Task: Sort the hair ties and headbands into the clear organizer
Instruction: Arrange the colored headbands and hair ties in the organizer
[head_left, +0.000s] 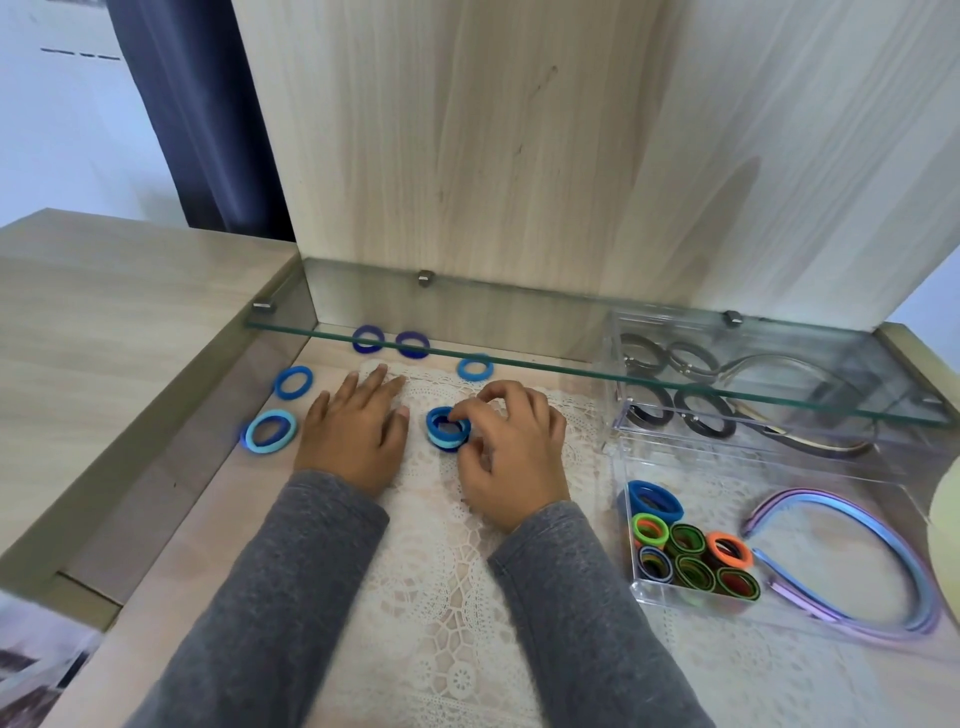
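Fingertips of my right grip (511, 452) curl round a small stack of blue hair ties (449, 430), thumb and forefinger pinching the top ring while the stack sits on the lace mat (447, 597) right under them. My left grip (353, 431) lies released and flat on the same mat with its fingers straight, and its thumb tip is just beside the stack without touching it. Off the little-finger side of that grip, a light blue tie (270, 432) lies on a darker one on the bare counter (223, 519), and a mid-blue tie (293, 383) lies a little farther from me, near the same fingers. Beyond the left fingertips, a dark blue tie (368, 339) and a second dark blue tie (412, 344) sit side by side at the front edge of the glass shelf (519, 332). A pale blue tie (475, 368) lies just beyond my right knuckles. On the outer side of my right grip stands the clear organizer (727, 457). Its small compartment, level with my right wrist, holds sorted ties (691, 551) in blue, green and orange, packed on edge. Pastel headbands (857, 561) fill the wider compartment farther out. The far compartments, under the shelf, hold black ties (670, 384) and dark headbands (810, 415). Grey sleeves (291, 597) cover both my forearms down to the wrists.
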